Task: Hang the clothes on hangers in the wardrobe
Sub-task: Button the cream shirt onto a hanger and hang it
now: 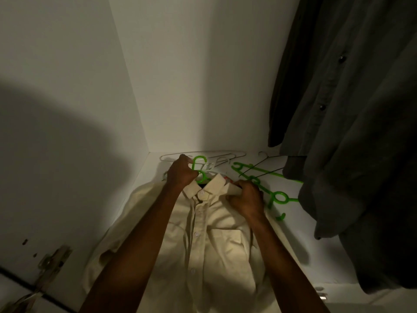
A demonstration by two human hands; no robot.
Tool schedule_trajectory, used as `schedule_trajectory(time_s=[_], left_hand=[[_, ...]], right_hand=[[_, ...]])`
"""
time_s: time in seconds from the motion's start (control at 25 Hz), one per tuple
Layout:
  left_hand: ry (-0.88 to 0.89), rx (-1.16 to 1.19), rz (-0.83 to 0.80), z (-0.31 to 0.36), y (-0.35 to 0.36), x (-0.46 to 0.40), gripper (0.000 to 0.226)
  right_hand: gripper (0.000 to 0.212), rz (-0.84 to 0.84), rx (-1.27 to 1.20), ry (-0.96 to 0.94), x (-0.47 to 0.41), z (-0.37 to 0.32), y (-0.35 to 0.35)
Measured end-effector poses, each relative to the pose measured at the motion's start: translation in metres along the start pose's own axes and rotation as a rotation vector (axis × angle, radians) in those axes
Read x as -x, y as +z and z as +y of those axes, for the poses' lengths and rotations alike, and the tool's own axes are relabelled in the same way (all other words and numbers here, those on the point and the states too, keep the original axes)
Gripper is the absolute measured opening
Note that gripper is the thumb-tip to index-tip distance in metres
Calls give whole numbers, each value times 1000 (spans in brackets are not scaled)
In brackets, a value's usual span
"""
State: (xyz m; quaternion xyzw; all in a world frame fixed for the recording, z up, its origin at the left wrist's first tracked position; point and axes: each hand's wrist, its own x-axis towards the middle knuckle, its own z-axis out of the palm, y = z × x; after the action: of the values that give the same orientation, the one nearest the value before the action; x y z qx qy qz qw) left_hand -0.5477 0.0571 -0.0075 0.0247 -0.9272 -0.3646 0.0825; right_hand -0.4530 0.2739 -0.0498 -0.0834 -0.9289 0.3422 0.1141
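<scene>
With the left hand (pixel 180 171) gripping the green hanger (pixel 198 168) above the cream shirt (pixel 203 233) and the right hand (pixel 246 197) pinching its collar, the shoulder could have slipped off.

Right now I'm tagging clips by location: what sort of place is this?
Most likely the inside of a wardrobe: plain white walls meet in a corner, dark shirts hang at the right, and spare green hangers lie on the floor beside a cream shirt.
</scene>
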Motion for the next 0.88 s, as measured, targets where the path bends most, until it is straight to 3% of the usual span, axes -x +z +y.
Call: schedule_trajectory(time_s=[0.12, 0.28, 0.52, 0.6, 0.76, 0.88], left_hand=[[33, 154, 24, 6, -25, 5, 57], [108, 203, 112, 28, -71, 22, 41], [65, -68, 180, 75, -143, 75, 78], [87, -98, 149, 85, -160, 88, 78], [196, 69, 127, 101, -194, 102, 62], [323, 1, 160, 121, -213, 120, 53]], right_hand=[[29, -17, -55, 26, -3, -3, -19], [33, -91, -152, -19, -4, -9, -50], [33, -39, -454, -173, 9, -32, -97], [33, -25, -462, -229, 15, -45, -115], [39, -28, -465, -325, 33, -67, -152], [32, -39, -453, -388, 49, -79, -179]])
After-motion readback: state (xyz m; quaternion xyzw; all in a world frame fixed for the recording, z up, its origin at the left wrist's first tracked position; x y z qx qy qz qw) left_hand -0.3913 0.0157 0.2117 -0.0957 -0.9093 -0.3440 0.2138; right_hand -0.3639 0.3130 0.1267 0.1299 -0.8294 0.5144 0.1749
